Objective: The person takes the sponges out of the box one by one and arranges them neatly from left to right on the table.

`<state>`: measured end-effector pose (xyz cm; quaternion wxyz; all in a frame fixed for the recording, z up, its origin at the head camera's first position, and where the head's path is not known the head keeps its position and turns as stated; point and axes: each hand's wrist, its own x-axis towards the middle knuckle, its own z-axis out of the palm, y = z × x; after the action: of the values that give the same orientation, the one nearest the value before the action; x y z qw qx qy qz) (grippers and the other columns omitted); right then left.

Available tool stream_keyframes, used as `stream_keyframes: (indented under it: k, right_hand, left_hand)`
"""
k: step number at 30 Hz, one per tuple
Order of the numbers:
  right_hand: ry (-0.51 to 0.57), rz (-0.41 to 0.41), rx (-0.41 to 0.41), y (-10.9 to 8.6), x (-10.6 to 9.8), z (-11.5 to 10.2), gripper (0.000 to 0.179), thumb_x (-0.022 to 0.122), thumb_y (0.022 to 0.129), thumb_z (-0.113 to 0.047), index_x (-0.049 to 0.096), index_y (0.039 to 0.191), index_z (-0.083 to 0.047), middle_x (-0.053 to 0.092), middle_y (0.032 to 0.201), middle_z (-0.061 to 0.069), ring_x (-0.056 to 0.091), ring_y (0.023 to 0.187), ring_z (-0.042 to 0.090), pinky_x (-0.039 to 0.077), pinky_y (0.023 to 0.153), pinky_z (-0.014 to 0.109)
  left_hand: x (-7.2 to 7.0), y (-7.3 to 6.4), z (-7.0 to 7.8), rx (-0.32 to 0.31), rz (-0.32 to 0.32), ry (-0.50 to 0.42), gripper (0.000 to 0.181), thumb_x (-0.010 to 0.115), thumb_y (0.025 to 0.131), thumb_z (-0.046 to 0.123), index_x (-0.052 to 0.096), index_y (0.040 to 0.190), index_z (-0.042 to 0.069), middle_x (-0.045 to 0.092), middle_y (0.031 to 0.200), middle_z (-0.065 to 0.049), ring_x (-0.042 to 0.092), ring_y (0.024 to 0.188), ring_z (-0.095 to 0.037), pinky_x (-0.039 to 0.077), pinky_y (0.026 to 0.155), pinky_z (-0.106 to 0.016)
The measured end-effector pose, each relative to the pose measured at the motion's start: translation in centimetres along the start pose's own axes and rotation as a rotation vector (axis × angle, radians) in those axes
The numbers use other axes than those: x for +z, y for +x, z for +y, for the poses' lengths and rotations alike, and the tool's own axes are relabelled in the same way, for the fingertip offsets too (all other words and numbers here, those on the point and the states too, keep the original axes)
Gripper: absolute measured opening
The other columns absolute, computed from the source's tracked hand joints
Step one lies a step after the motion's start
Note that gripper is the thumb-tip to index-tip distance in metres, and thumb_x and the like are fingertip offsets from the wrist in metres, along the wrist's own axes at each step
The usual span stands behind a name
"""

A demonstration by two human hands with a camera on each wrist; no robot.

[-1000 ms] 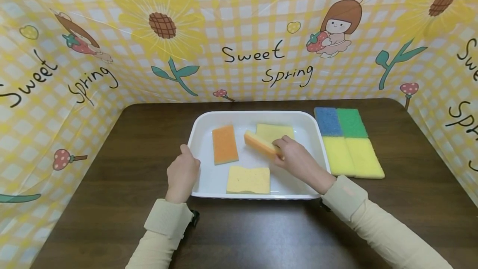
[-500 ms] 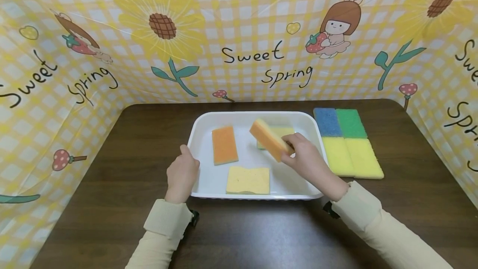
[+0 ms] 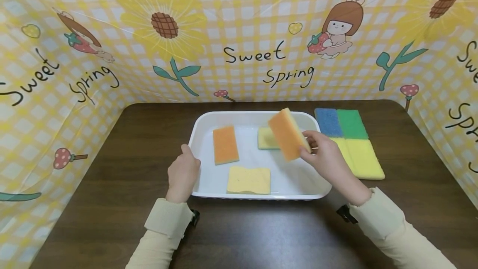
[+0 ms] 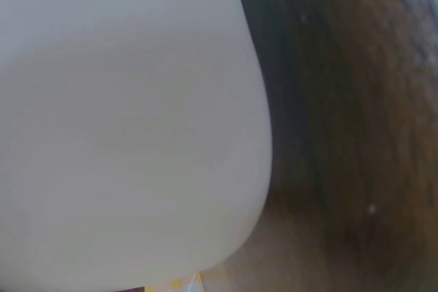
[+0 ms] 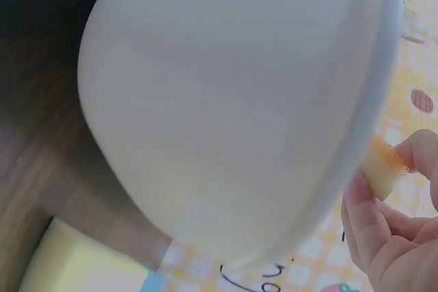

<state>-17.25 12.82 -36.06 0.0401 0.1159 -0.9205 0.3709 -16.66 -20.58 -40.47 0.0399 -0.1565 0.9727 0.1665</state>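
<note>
A white tray [image 3: 207, 179] stands on the table, its outside wall [image 4: 137, 135] filling much of the left wrist view. My left hand [image 3: 183, 173] grips the tray's left rim. Above the tray's right part, my right hand [image 3: 330, 161] pinches a tilted sponge [image 3: 287, 136] by its lower right end, orange face showing and pale yellow foam behind. In the right wrist view the tray wall hides most of this sponge [image 5: 382, 169]. Inside lie an orange-topped sponge [image 3: 225, 144] at left, a pale yellow sponge [image 3: 248, 180] at front and a yellow sponge [image 3: 266, 138] behind, partly covered.
Right of the tray, a blue sponge [image 3: 328, 122] and a green sponge [image 3: 352, 123] lie behind two yellow sponges [image 3: 364, 159], edges touching. My right hand partly covers one of them. A printed checked cloth [image 3: 257, 24] surrounds the dark wooden table [image 3: 239, 231].
My right hand has raised the sponge and moved it rightward, turning its orange face toward the head camera. The left hand stays on the tray rim.
</note>
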Motion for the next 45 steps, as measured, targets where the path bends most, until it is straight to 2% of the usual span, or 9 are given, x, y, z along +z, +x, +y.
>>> stream_keyframes:
  k: [12,15,19,23,26,30,33,37,45]
  right_hand:
    - [0.049,0.051,0.093,-1.8,-2.7,1.9,0.045,0.063,0.087,-0.01,0.046,0.125,0.007,0.058,0.103,0.022,0.06,0.098,0.035,0.053,0.083,0.046]
    - [0.041,0.073,0.113,-2.2,-3.2,2.5,0.04,0.065,0.086,-0.012,0.051,0.12,0.006,0.059,0.102,0.021,0.062,0.099,0.037,0.053,0.076,0.03]
    - [0.047,0.084,0.141,-2.7,-3.9,3.0,0.037,0.063,0.087,-0.014,0.053,0.117,0.005,0.06,0.104,0.022,0.063,0.1,0.039,0.043,0.066,0.011]
    - [0.043,0.088,0.166,-3.3,-4.4,3.4,0.036,0.061,0.088,-0.015,0.053,0.116,0.006,0.06,0.107,0.023,0.063,0.1,0.037,0.039,0.066,0.008]
    - [0.042,0.102,0.185,-3.7,-4.8,3.7,0.035,0.061,0.088,-0.015,0.054,0.114,0.006,0.06,0.106,0.022,0.064,0.09,0.014,0.039,0.065,0.007]
    - [0.043,0.126,0.203,-4.4,-5.5,4.4,0.033,0.063,0.087,-0.015,0.055,0.113,0.004,0.06,0.106,0.021,0.047,0.077,-0.018,0.039,0.064,0.008]
    - [0.027,0.135,0.22,-5.0,-6.0,5.0,0.033,0.063,0.088,-0.018,0.055,0.112,0.003,0.06,0.104,0.018,0.045,0.076,-0.021,0.039,0.064,0.008]
    - [0.013,0.148,0.235,-5.9,-6.5,5.8,0.033,0.063,0.088,-0.019,0.057,0.112,0.003,0.061,0.099,0.011,0.047,0.077,-0.021,0.039,0.063,0.008]
    - [0.014,0.156,0.203,-7.5,-7.9,7.8,0.031,0.062,0.09,-0.016,0.058,0.11,0.008,0.048,0.079,-0.033,0.046,0.073,-0.019,0.04,0.064,0.003]
  left_hand:
    - [0.0,0.0,0.0,0.012,0.016,-0.007,0.036,0.047,0.093,0.012,0.035,0.119,-0.009,0.06,0.073,-0.021,0.057,0.056,-0.026,0.042,0.048,-0.036]
    - [0.1,-0.1,-0.1,0.016,0.023,-0.009,0.035,0.048,0.092,0.011,0.035,0.118,-0.009,0.06,0.073,-0.021,0.057,0.056,-0.026,0.042,0.048,-0.036]
    - [0.1,-0.2,-0.1,0.019,0.031,-0.013,0.034,0.048,0.092,0.011,0.035,0.117,-0.009,0.06,0.073,-0.021,0.057,0.056,-0.026,0.042,0.048,-0.036]
    - [0.1,-0.2,-0.1,0.015,0.025,-0.014,0.034,0.048,0.093,0.011,0.035,0.117,-0.009,0.059,0.072,-0.021,0.056,0.055,-0.026,0.041,0.047,-0.035]
    - [0.1,-0.2,-0.1,0.009,0.02,-0.01,0.035,0.048,0.093,0.011,0.035,0.118,-0.009,0.059,0.072,-0.021,0.056,0.055,-0.026,0.041,0.047,-0.035]
    - [0.0,-0.2,0.0,0.008,0.014,-0.003,0.035,0.047,0.093,0.012,0.034,0.118,-0.009,0.06,0.072,-0.02,0.056,0.056,-0.025,0.041,0.047,-0.035]
    - [0.1,-0.2,-0.1,0.012,0.013,-0.007,0.035,0.047,0.093,0.011,0.034,0.118,-0.009,0.06,0.072,-0.02,0.056,0.055,-0.025,0.041,0.047,-0.034]
    - [0.1,-0.2,-0.1,0.013,0.014,-0.007,0.035,0.048,0.093,0.012,0.034,0.118,-0.009,0.06,0.072,-0.02,0.055,0.055,-0.024,0.04,0.047,-0.034]
    - [0.1,-0.1,0.0,-0.003,0.004,-0.002,0.036,0.047,0.093,0.012,0.035,0.12,-0.008,0.06,0.073,-0.02,0.055,0.056,-0.024,0.041,0.048,-0.034]
